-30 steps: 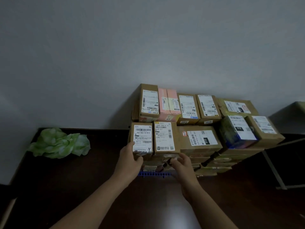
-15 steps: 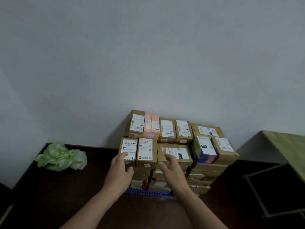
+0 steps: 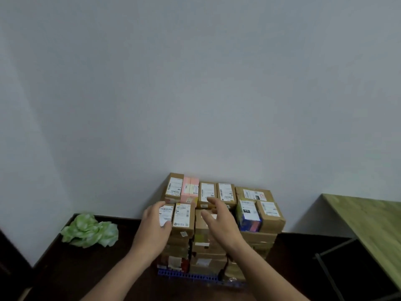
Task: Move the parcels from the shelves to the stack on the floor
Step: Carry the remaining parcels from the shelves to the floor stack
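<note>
A stack of cardboard parcels [image 3: 258, 237] with white labels stands against the wall on a blue base [image 3: 195, 276]. A pink parcel [image 3: 190, 190] sits in the back row and a blue one [image 3: 249, 216] at the right. My left hand [image 3: 155, 227] hovers with relaxed fingers in front of the front-left small parcel [image 3: 166, 213] and holds nothing. My right hand [image 3: 221, 220] is raised with spread fingers over the middle of the stack, empty. Next to the small parcel stands a labelled parcel [image 3: 184, 217].
Crumpled green cloth or wrapping [image 3: 89, 231] lies on the dark floor at the left by the wall. A green-topped table [image 3: 373, 227] with a dark metal frame stands at the right. The grey wall fills the upper view.
Both hands have let go of the front parcels and drawn back and up. The view has risen and pulled away, so the stack looks smaller and lower.
</note>
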